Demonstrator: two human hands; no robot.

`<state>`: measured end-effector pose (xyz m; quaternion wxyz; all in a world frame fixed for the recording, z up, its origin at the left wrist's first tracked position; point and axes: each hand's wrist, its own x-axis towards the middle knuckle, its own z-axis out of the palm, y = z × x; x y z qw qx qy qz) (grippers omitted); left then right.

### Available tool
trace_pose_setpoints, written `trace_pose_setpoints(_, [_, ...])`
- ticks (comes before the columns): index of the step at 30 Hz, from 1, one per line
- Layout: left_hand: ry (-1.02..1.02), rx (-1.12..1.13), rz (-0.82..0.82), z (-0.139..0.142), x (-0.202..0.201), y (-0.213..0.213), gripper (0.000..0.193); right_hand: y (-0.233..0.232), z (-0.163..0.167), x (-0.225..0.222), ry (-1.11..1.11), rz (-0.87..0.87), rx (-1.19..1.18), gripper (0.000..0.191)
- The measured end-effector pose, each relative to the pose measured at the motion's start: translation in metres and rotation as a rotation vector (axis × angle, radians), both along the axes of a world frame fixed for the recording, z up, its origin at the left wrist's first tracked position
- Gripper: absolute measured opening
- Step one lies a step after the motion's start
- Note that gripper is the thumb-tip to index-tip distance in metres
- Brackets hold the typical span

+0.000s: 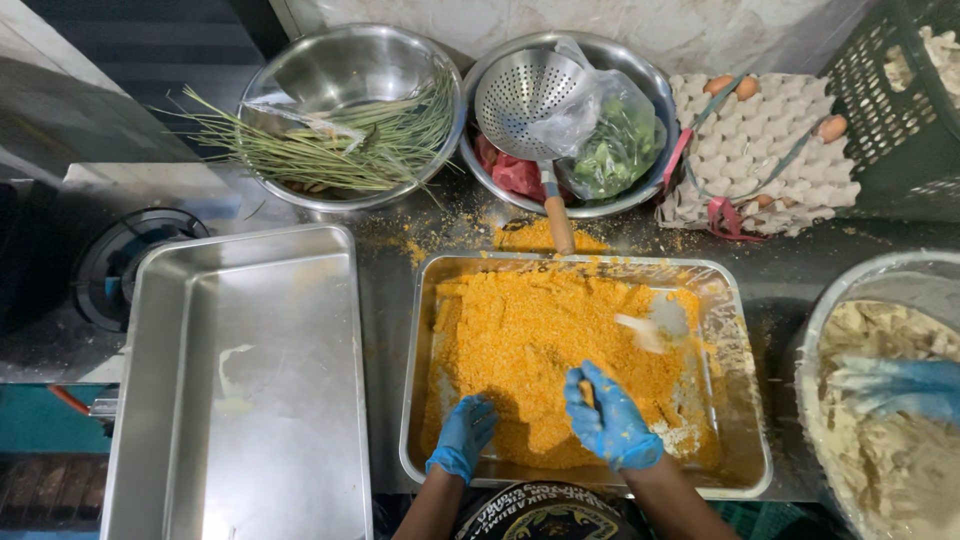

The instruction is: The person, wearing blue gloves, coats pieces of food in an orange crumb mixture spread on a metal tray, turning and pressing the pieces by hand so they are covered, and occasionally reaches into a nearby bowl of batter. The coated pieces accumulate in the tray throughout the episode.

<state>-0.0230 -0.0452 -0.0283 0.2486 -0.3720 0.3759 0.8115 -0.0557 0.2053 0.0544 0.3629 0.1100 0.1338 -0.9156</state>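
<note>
Left hand: my left hand (pixel 462 436), gloved blue, rests curled on the crumbs (pixel 530 350), fingers together, holding nothing I can see.
Right hand: my right hand (pixel 608 420) is clamped on a small orange piece (pixel 587 392).
Crumbs: they fill the tray (pixel 745 455) in front of me.
Left of it: empty pan (pixel 240 390).
Behind: skimmer (pixel 528 95) in a bowl (pixel 640 70).
Far right: someone's blue glove (pixel 895 385) in a tub (pixel 830 310).

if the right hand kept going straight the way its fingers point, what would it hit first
Probably the pale strip lying on the orange crumbs, just ahead of the right hand; depth is hard to judge.
</note>
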Motion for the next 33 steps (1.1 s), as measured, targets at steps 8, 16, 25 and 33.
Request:
trace_pose_setpoints(8, [0.004, 0.010, 0.002, -0.001, 0.002, -0.001, 0.056, -0.001, 0.032, 0.005, -0.062, -0.152, 0.241, 0.053])
trace_pose_setpoints(16, [0.000, -0.013, -0.020, 0.002, 0.002, -0.001, 0.055, 0.002, 0.070, 0.010, -0.029, -0.174, 0.478, 0.054])
trace_pose_setpoints(25, [0.011, -0.014, -0.018, -0.001, 0.004, -0.001, 0.056, 0.019, 0.078, 0.014, 0.255, -0.221, 0.720, 0.055])
trace_pose_setpoints(33, [0.010, -0.002, 0.003, -0.006, 0.005, -0.002, 0.054, 0.017, 0.080, 0.014, 0.135, -0.238, 0.448, 0.054])
